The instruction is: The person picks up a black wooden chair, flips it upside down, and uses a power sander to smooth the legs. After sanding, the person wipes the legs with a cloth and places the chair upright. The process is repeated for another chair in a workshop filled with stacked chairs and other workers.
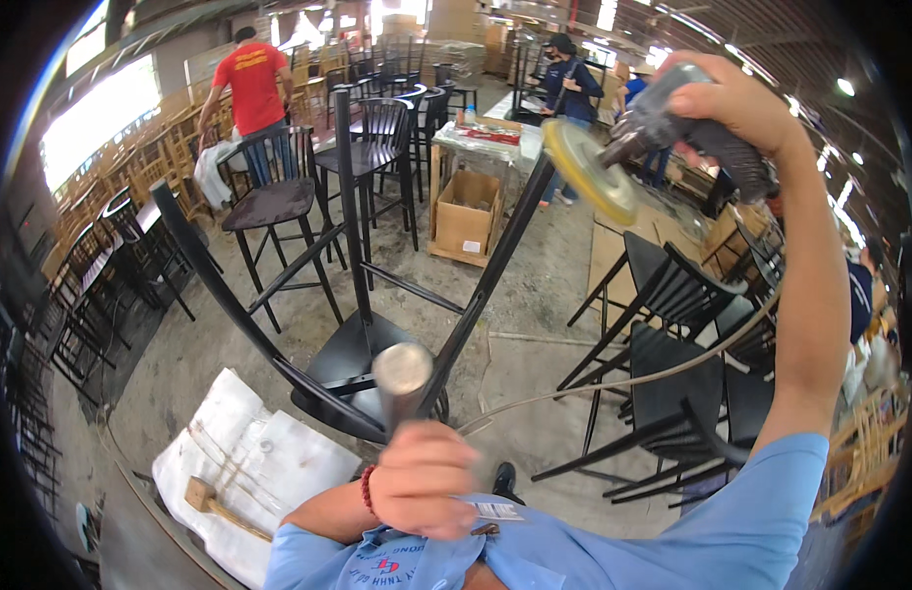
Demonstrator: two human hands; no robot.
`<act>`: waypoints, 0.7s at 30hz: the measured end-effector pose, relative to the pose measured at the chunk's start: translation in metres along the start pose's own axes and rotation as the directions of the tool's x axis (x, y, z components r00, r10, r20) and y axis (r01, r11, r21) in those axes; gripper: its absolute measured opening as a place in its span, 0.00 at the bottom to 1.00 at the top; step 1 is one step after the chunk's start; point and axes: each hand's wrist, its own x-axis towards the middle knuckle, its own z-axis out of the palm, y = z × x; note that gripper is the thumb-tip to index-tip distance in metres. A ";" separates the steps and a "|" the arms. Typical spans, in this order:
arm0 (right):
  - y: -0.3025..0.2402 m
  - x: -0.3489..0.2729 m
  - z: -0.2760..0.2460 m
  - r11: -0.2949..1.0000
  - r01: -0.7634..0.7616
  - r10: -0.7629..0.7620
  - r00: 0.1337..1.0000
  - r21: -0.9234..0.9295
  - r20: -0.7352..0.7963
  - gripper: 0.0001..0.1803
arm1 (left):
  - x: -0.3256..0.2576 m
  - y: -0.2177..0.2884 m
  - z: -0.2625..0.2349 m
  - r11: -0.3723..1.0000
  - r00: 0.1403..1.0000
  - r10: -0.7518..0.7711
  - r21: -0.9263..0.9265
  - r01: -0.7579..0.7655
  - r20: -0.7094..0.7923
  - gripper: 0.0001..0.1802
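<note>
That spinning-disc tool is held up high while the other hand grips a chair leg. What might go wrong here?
The right hand holds the sander raised near head height, its yellow disc bare, so a slip might bring it toward the person. Its hose trails across the black chairs and may snag. The left hand alone steadies the upturned chair by one leg, so it might tip.
</note>
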 end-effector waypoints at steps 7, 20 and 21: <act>0.112 0.033 -0.085 0.998 -0.048 0.047 0.999 -0.038 -0.024 0.28 | -0.037 -0.145 0.099 0.621 0.655 -0.751 0.250 0.742 -0.078 0.10; 0.128 0.149 -0.040 0.984 -0.099 0.138 0.947 -0.145 0.289 0.25 | 0.060 -0.358 0.111 0.377 0.420 -0.855 0.192 0.906 -0.303 0.19; 0.126 0.157 -0.035 0.978 -0.119 0.169 0.935 -0.174 0.312 0.27 | 0.056 -0.360 0.115 0.488 0.514 -0.803 0.164 0.857 -0.302 0.18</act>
